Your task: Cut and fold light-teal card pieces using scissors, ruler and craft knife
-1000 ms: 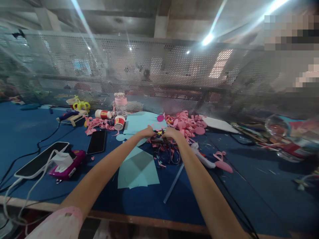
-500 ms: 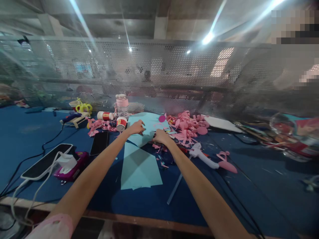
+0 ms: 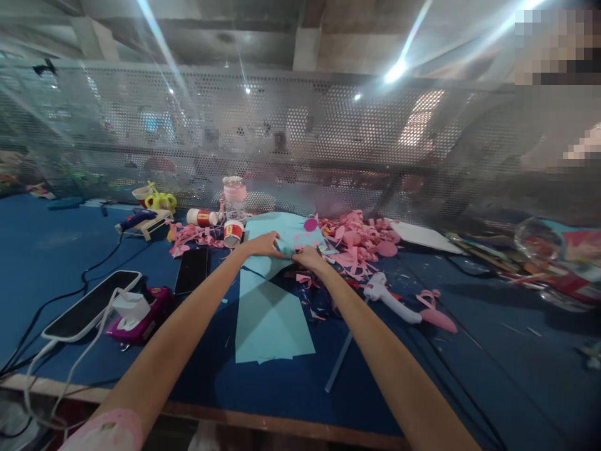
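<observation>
**A:** Your left hand (image 3: 263, 243) and right hand (image 3: 307, 255) meet far out on the blue table (image 3: 56, 250). What do you have there?

**B:** Both of your hands pinch a small piece of light-blue paper (image 3: 284, 246) between the fingertips, left from one side, right from the other. It sits just above the upper end of the large light-blue sheets (image 3: 272, 319) that run back toward you. Whether the piece is cut free or still joined to a sheet, you cannot tell from here.

**A:** And how far along does the work look?

**B:** I'd judge it well under way, not near done. Just beyond your right hand lies a heap of pink scraps (image 3: 357, 241), with a round pink disc (image 3: 310, 223) on the sheet near it. So plenty of pink cutting seems finished. The blue sheets look mostly whole, so the blue work seems to be at its start.

**A:** Tools?

**B:** A pair of scissors (image 3: 322, 300) lies on the table under your right forearm, apart from both hands. A white glue gun (image 3: 389, 294) lies to its right, with a clear stick (image 3: 340, 360) nearer the edge. To your left sit a small cup (image 3: 233, 233), a jar (image 3: 235, 197) and a dark phone (image 3: 192, 270).
</observation>
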Available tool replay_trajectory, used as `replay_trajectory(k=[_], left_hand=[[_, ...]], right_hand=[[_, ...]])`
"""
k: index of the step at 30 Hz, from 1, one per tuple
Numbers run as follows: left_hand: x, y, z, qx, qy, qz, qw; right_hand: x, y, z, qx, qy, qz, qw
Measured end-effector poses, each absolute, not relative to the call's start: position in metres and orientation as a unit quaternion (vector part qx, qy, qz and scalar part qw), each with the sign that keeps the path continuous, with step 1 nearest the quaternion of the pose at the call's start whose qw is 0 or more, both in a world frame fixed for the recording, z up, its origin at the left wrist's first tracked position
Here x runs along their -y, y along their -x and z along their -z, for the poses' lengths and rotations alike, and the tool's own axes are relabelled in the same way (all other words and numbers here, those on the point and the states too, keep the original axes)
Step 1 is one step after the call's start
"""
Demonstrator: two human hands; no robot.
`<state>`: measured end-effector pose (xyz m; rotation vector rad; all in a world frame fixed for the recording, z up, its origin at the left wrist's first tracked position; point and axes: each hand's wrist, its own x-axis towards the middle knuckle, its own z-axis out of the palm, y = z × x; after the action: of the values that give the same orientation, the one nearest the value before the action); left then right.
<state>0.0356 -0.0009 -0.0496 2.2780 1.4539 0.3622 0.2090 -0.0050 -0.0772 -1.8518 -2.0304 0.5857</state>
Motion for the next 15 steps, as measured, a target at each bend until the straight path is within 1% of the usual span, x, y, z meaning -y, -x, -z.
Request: replay_trajectory(k=[4,8,12,15], left_hand=[[0.011,-0.047,0.056,-0.499,-0.833,-0.159,0.181],[0.011,-0.048,0.059,-0.505,-0.819,-0.205,0.178],[0.002,-0.035,0.057,-0.520,-0.787,-0.252,0.215],[-0.005,-0.030,0.053,-0.522,-0.753,-0.290,0.277]], right_hand=[[0.004,-0.215,0.074,0.691,0.634,-0.308,0.161],[0.002,-0.219,0.072,0.676,0.613,-0.360,0.195],[0.000,-0.226,0.065,0.677,0.574,-0.373,0.271],[-0.002,-0.228,0.058,0.675,0.542,-0.360,0.347]])
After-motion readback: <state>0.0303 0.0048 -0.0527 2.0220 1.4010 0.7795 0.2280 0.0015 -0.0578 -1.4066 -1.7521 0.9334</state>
